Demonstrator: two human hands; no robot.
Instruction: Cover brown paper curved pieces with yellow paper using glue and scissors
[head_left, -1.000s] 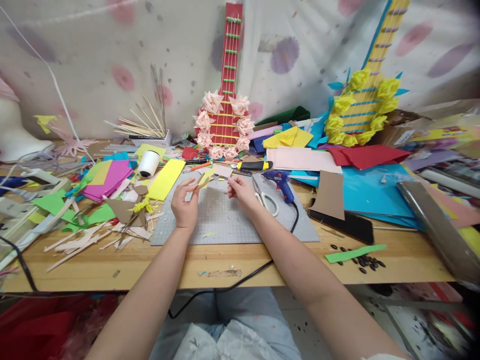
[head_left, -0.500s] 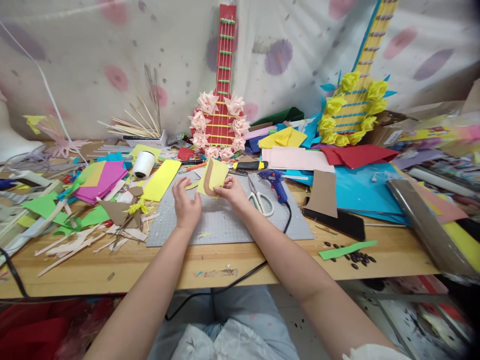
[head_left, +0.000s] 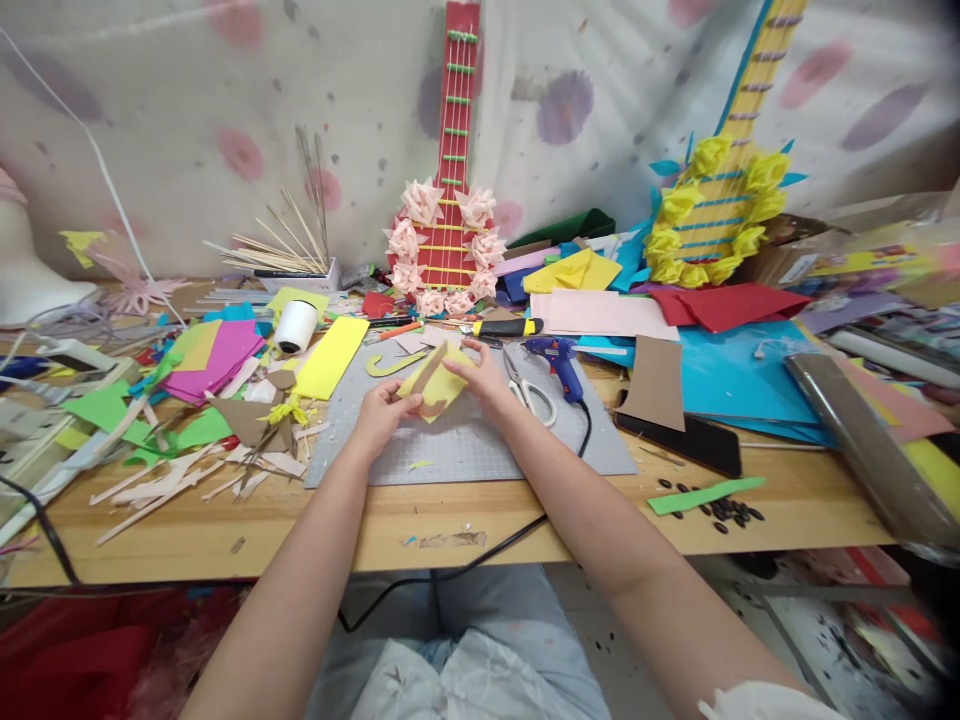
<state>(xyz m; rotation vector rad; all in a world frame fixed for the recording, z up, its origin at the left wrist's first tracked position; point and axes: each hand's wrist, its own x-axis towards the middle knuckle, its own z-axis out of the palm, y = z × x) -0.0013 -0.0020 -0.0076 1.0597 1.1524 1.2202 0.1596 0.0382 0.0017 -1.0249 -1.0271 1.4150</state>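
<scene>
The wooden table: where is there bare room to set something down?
Bare room: the grey cutting mat from the held yellow sheet to its near edge, save a small scrap; and the wooden table between mat and near edge, crossed by a black cord. Crowded: paper scraps at left, scissors and glue gun at right, coloured paper behind.

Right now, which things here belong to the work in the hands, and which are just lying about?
Part of the work:
yellow sheet with a brown curved piece against it, held by the left hand and right hand
cutting mat beneath
perhaps the scissors and yellow hook-shaped piece on the mat

Seemingly just lying about:
green strip
dark oval pieces
white cylinder
</scene>
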